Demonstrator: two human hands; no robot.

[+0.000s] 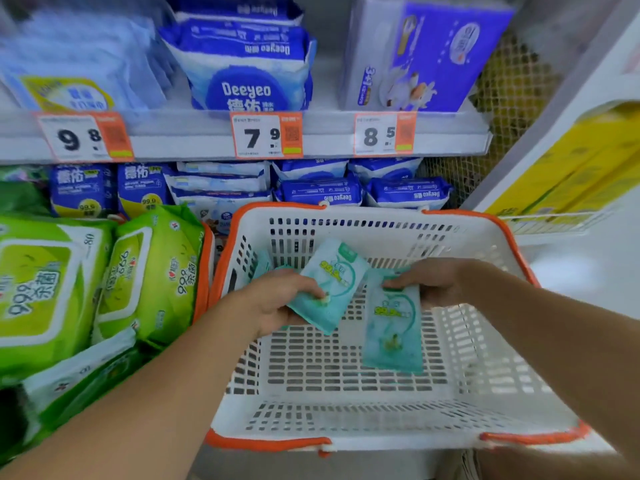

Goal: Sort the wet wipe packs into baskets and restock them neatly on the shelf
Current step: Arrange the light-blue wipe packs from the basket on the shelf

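Two teal wet wipe packs inside a white basket (398,420) with orange rim trim. The left teal pack (332,282) is tilted, its lower end pinched by the left hand (277,303), whose fingers curl over the pack's face near the basket's left wall. The right teal pack (393,327) stands roughly upright over the basket's perforated floor; the right hand (433,282) grips its top edge, fingers curled over it, towards the basket's far right side. The two packs lie just beside each other, their upper corners close together. More teal material shows behind the left hand against the left wall; what it is cannot be told.

Beside the basket's left rim, a second basket holds green wipe packs (149,275). Behind both, the lower shelf carries blue wipe packs (318,194). The upper shelf (325,136) bears price tags (266,135) on its front edge, with a blue Deeyeo pack (246,84) and a purple box (426,53) above.
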